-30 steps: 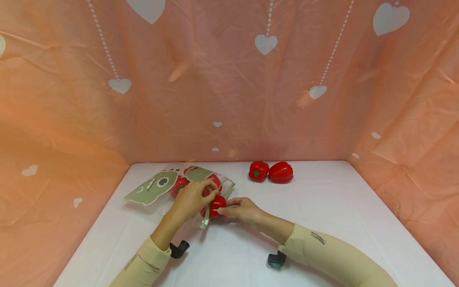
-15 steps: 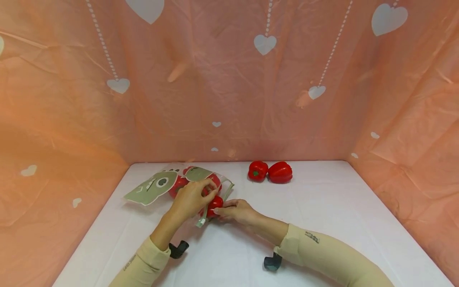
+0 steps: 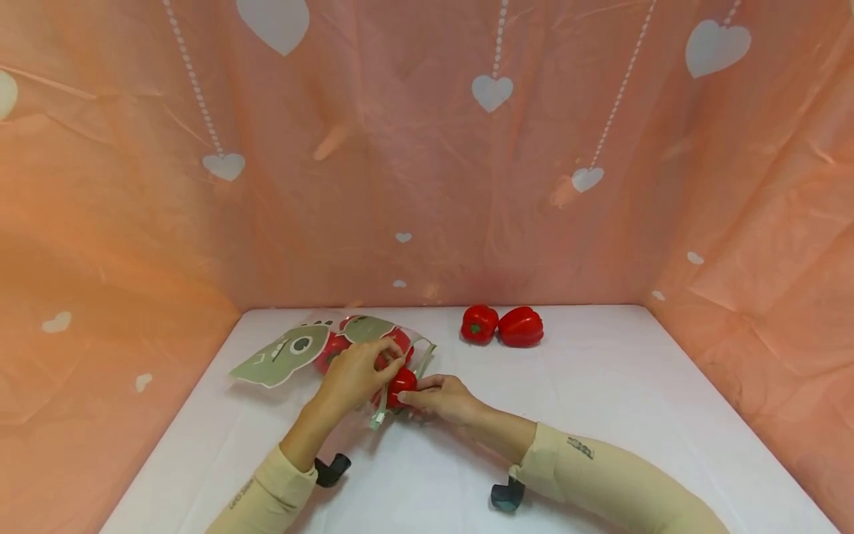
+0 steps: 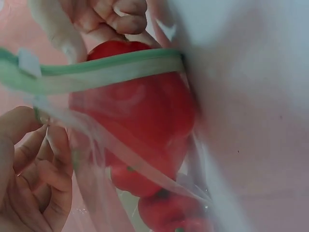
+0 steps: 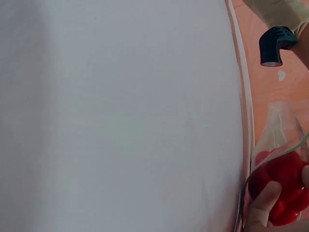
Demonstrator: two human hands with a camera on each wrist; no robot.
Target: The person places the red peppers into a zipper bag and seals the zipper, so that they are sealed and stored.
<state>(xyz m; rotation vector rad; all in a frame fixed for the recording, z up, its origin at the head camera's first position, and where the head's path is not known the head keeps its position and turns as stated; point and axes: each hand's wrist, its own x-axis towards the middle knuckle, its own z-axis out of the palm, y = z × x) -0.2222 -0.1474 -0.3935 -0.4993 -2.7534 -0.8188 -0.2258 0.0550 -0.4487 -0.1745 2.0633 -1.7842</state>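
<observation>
A clear zip bag (image 3: pixel 280 354) with a green cartoon print lies on its side at the table's left, red bell peppers inside. My left hand (image 3: pixel 356 374) pinches the green zip edge at its mouth; in the left wrist view the left hand's (image 4: pixel 34 179) thumb and fingertips meet on that edge. My right hand (image 3: pixel 445 400) grips a red bell pepper (image 3: pixel 402 384) at the mouth. Most of this pepper (image 4: pixel 135 116) is within the bag in the left wrist view, its outer end beyond the green strip by the right hand (image 4: pixel 104 17).
Two more red bell peppers, one showing its green stem (image 3: pixel 478 325) and one lying sideways (image 3: pixel 521 327), sit at the back of the white table (image 3: pixel 587 400). An orange curtain with hearts (image 3: pixel 427 185) surrounds it. Dark camera mounts (image 3: pixel 508 495) hang below both wrists.
My right hand has shifted left with the bell pepper, deeper into the bag's mouth. My left hand stays at the zip edge. The head view has tilted slightly upward.
</observation>
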